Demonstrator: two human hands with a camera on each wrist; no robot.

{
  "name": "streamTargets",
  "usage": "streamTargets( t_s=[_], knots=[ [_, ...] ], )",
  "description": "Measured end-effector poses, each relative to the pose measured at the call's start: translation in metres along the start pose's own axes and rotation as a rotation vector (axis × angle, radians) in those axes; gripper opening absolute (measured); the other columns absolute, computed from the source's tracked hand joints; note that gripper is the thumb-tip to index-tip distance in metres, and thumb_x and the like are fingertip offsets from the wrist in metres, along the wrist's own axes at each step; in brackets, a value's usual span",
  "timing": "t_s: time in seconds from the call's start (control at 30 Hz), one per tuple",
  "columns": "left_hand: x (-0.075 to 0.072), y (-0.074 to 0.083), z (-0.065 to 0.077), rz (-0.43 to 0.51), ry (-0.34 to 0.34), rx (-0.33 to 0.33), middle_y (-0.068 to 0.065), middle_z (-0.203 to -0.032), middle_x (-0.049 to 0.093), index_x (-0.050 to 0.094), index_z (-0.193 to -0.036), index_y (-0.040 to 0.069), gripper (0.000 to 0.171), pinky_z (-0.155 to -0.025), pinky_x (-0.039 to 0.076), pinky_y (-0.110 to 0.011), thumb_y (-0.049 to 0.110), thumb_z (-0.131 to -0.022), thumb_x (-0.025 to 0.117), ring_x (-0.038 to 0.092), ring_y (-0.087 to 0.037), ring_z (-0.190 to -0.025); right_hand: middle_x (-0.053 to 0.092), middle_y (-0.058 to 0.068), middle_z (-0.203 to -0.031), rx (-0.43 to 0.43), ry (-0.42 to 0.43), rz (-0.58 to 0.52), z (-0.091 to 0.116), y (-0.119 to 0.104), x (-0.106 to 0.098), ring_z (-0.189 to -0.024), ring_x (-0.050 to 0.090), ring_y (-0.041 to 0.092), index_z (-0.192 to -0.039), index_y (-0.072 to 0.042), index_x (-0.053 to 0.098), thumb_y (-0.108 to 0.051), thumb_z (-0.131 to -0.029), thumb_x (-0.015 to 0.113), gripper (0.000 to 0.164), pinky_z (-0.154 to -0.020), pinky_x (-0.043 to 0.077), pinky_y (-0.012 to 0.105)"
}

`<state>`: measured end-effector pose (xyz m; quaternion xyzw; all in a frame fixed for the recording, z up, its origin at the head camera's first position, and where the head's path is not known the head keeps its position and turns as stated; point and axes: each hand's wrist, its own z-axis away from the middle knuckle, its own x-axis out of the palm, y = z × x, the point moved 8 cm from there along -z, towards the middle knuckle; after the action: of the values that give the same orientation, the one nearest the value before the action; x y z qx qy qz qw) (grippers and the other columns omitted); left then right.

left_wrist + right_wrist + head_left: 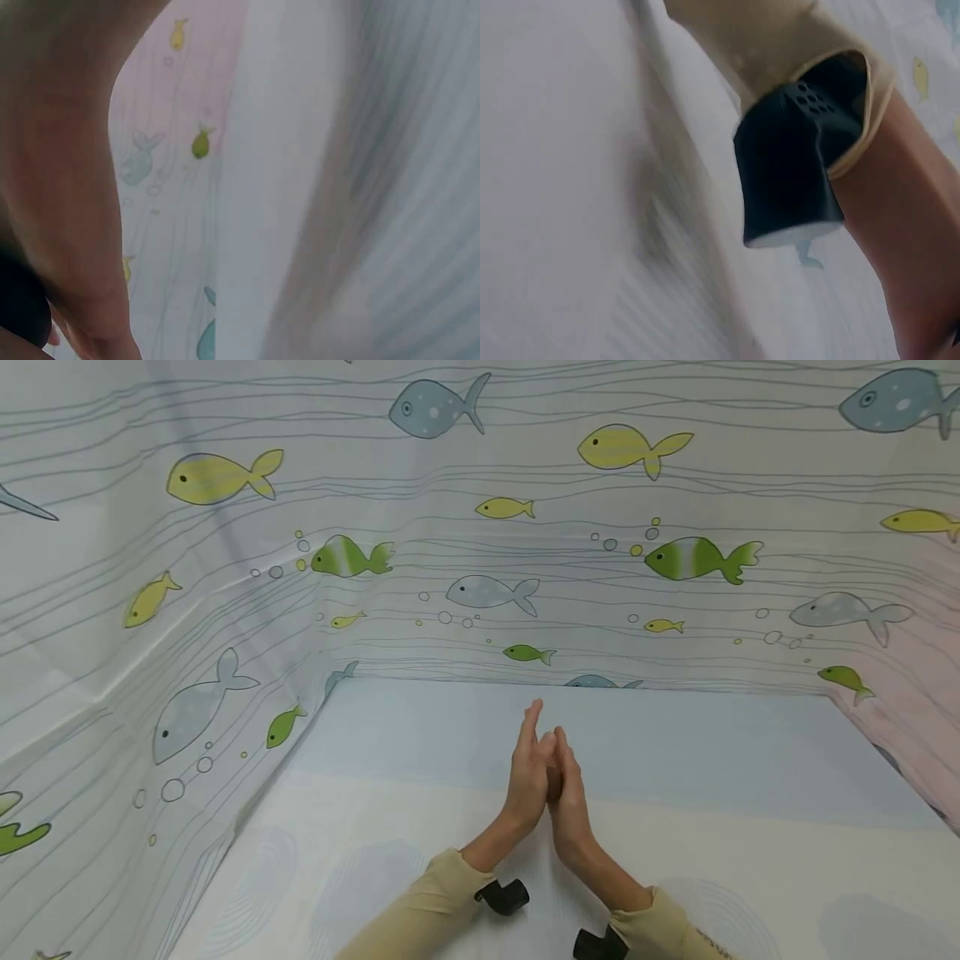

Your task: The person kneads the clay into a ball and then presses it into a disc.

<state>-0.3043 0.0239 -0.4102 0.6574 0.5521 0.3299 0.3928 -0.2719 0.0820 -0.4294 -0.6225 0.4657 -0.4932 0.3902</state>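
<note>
In the head view both hands are raised over the middle of the table, palms facing each other. My left hand (528, 783) points up and away with its fingers extended, one fingertip standing higher than the rest. Against it leans my right hand (572, 802), its fingers also extended and its fingertips close to the left hand's. A narrow shadowed hollow shows between the palms; no separate object is visible there. Bare skin of an arm (67, 172) fills the left side of the left wrist view. The right wrist view shows a tan sleeve cuff (780, 45) and a bare wrist (900, 225).
A white and pale blue table cover (375, 810) lies beneath the hands. Fish-patterned curtains (420, 493) rise behind and at the left, with a pinkish part (930, 693) at the right. Black wrist cameras (504, 897) sit at the sleeve cuffs.
</note>
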Motion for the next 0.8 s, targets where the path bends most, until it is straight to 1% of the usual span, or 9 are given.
streamTargets(
  t_s=[0.03, 0.13, 0.27, 0.4, 0.5, 0.6, 0.7, 0.8],
  knots=[
    [-0.004, 0.001, -0.003, -0.005, 0.012, 0.007, -0.005, -0.164, 0.019, 0.022, -0.157, 0.006, 0.060, -0.122, 0.007, -0.048, 0.028, -0.104, 0.035, 0.008, -0.021, -0.152, 0.002, 0.003, -0.167, 0.014, -0.006, -0.021, 0.003, 0.000, 0.003, -0.153, 0.004, 0.024, -0.160, -0.011, -0.002, -0.048, -0.106, 0.012, 0.066, -0.122, 0.010, 0.048],
    [-0.014, 0.005, -0.013, -0.020, 0.035, 0.022, -0.005, -0.164, 0.019, 0.021, -0.157, 0.006, 0.062, -0.122, 0.008, -0.051, 0.032, -0.103, 0.035, 0.009, -0.021, -0.152, -0.003, 0.009, -0.166, 0.024, -0.030, -0.067, 0.009, -0.004, 0.010, -0.153, 0.000, 0.030, -0.159, -0.011, -0.006, -0.048, -0.106, 0.011, 0.067, -0.121, 0.007, 0.055],
    [-0.026, 0.009, -0.023, -0.017, 0.062, 0.028, -0.004, -0.164, 0.019, 0.020, -0.158, 0.007, 0.062, -0.121, 0.012, -0.050, 0.031, -0.102, 0.033, 0.012, -0.020, -0.152, -0.003, 0.013, -0.166, 0.036, -0.061, -0.100, 0.016, -0.013, 0.020, -0.152, -0.001, 0.033, -0.159, -0.011, -0.009, -0.049, -0.106, 0.013, 0.069, -0.120, 0.005, 0.056],
    [-0.032, 0.011, -0.028, 0.024, 0.062, 0.022, -0.008, -0.164, 0.016, 0.018, -0.158, 0.005, 0.061, -0.121, 0.014, -0.052, 0.026, -0.102, 0.032, 0.012, -0.023, -0.152, -0.004, 0.014, -0.165, 0.020, -0.079, -0.116, 0.022, -0.023, 0.027, -0.152, -0.001, 0.032, -0.158, -0.008, -0.010, -0.046, -0.107, 0.013, 0.068, -0.120, 0.006, 0.055],
    [-0.033, 0.010, -0.027, 0.050, 0.050, 0.012, -0.006, -0.165, 0.014, 0.016, -0.159, 0.007, 0.061, -0.120, 0.014, -0.052, 0.027, -0.102, 0.031, 0.011, -0.022, -0.152, -0.006, 0.015, -0.165, -0.012, -0.081, -0.111, 0.024, -0.032, 0.030, -0.152, -0.004, 0.032, -0.158, -0.007, -0.010, -0.045, -0.106, 0.013, 0.068, -0.119, 0.005, 0.057],
    [-0.031, 0.007, -0.023, 0.049, 0.041, 0.000, -0.002, -0.165, 0.015, 0.018, -0.159, 0.012, 0.062, -0.120, 0.015, -0.051, 0.032, -0.102, 0.030, 0.012, -0.019, -0.152, -0.007, 0.014, -0.165, -0.031, -0.069, -0.098, 0.024, -0.038, 0.029, -0.152, -0.006, 0.031, -0.158, -0.008, -0.010, -0.046, -0.106, 0.012, 0.068, -0.119, 0.004, 0.059],
    [-0.025, 0.004, -0.017, 0.048, 0.022, -0.007, 0.000, -0.165, 0.016, 0.018, -0.159, 0.013, 0.063, -0.120, 0.014, -0.051, 0.038, -0.102, 0.029, 0.012, -0.018, -0.152, -0.004, 0.009, -0.166, -0.031, -0.038, -0.091, 0.020, -0.041, 0.025, -0.153, -0.005, 0.027, -0.158, -0.011, -0.011, -0.048, -0.105, 0.012, 0.069, -0.119, 0.004, 0.060],
    [-0.015, 0.002, -0.008, 0.082, -0.013, -0.020, -0.002, -0.165, 0.015, 0.017, -0.159, 0.012, 0.066, -0.120, 0.014, -0.053, 0.041, -0.101, 0.028, 0.012, -0.019, -0.152, 0.000, 0.005, -0.167, -0.026, 0.005, -0.105, 0.012, -0.041, 0.017, -0.153, 0.000, 0.022, -0.159, -0.014, -0.007, -0.050, -0.105, 0.014, 0.069, -0.121, 0.006, 0.055]
  ],
)
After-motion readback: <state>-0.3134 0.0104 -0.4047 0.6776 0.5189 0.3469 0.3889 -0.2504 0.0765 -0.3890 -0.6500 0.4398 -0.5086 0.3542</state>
